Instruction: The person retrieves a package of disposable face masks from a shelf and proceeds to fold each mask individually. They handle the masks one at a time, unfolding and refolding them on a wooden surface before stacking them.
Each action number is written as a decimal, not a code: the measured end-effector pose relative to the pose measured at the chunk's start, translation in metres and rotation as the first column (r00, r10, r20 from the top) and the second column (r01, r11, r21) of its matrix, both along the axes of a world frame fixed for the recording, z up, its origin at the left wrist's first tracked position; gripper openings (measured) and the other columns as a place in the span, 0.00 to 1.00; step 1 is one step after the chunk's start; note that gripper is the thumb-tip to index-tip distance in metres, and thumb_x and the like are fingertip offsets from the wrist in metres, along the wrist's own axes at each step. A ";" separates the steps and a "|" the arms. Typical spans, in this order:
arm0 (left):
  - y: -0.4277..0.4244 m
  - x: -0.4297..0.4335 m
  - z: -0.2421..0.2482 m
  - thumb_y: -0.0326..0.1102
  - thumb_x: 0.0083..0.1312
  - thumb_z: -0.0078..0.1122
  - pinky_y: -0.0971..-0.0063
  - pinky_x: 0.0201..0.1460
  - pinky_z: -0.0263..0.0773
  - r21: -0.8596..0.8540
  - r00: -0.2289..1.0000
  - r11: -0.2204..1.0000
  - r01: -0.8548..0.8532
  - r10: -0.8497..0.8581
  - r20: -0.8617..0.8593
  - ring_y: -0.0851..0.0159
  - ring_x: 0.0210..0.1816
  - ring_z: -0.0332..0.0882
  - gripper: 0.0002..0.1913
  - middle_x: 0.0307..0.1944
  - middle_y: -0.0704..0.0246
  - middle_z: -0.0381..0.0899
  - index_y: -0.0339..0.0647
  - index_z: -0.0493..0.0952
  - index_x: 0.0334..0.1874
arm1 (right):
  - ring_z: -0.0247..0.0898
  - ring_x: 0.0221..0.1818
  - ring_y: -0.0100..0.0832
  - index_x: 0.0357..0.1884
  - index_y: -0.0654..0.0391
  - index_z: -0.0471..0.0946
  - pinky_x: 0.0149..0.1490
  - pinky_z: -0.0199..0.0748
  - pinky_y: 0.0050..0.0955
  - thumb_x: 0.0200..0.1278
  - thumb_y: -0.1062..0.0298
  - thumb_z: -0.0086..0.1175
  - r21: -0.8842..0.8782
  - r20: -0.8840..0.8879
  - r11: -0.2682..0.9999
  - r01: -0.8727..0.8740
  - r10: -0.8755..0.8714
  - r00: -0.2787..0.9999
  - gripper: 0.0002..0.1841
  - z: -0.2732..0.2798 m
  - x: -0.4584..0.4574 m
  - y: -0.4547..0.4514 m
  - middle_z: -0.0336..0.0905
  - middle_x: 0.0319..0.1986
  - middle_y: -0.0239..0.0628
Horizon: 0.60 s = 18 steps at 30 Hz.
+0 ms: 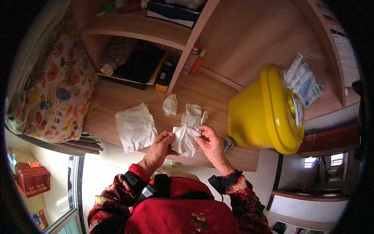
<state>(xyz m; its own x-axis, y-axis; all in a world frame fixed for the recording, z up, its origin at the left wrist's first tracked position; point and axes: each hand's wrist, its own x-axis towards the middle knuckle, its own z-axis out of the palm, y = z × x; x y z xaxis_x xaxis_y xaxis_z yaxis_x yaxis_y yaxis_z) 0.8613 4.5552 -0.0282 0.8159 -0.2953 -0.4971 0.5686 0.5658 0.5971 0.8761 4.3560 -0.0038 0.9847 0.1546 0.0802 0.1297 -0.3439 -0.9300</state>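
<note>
Between my two hands a small white paper tissue (186,139) is stretched over the front of the wooden desk. My left hand (160,146) pinches its left edge between thumb and fingers. On the opposite side my right hand (209,143) grips the upper right edge. Just beyond lie folded white tissue pieces (192,112), partly covered by the held one. A crumpled tissue (170,104) rests behind them to the left. Left of my left hand, a larger tissue sheet (136,127) lies flat, its lower end at the desk's front edge.
A yellow lidded plastic bin (248,108) stands on the desk (213,87) at the right, a plastic packet (309,87) beside it. A grey object (227,144) sits at its base. Shelves (140,35) with boxes rise behind. A patterned cloth curtain (58,96) hangs at the left.
</note>
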 end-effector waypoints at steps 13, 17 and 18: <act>-0.009 0.002 0.008 0.32 0.65 0.48 0.68 0.34 0.78 -0.122 0.999 0.991 -0.048 0.045 -0.023 0.68 0.32 0.75 0.01 0.34 0.71 0.73 0.45 0.70 0.36 | 0.73 0.38 0.30 0.43 0.62 0.71 0.43 0.71 0.26 0.53 0.67 0.62 -0.238 0.093 0.966 -0.097 0.122 0.988 0.18 0.025 -0.007 0.001 0.76 0.36 0.39; -0.014 0.001 0.007 0.30 0.65 0.47 0.68 0.36 0.78 -0.107 1.000 0.994 0.010 -0.009 0.009 0.69 0.33 0.74 0.01 0.35 0.71 0.73 0.45 0.69 0.37 | 0.73 0.36 0.34 0.39 0.61 0.71 0.41 0.71 0.31 0.53 0.65 0.60 -0.370 0.129 0.918 -0.141 0.201 0.971 0.15 0.027 -0.009 0.008 0.75 0.31 0.40; -0.015 0.001 0.006 0.30 0.65 0.47 0.68 0.37 0.78 -0.120 1.000 0.993 0.013 -0.013 -0.001 0.69 0.34 0.74 0.02 0.35 0.71 0.73 0.46 0.69 0.37 | 0.73 0.34 0.33 0.38 0.61 0.71 0.39 0.71 0.30 0.53 0.67 0.59 -0.317 0.075 0.942 -0.113 0.144 0.987 0.13 0.024 -0.009 0.007 0.75 0.29 0.40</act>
<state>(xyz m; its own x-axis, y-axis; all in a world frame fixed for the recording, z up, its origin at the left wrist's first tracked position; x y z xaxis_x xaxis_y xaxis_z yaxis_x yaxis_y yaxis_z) 0.8626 4.5403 -0.0226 0.8105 -0.3640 -0.4589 0.5777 0.6258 0.5241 0.8673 4.3628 0.0204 0.9450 0.3113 0.1003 0.2745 -0.5879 -0.7609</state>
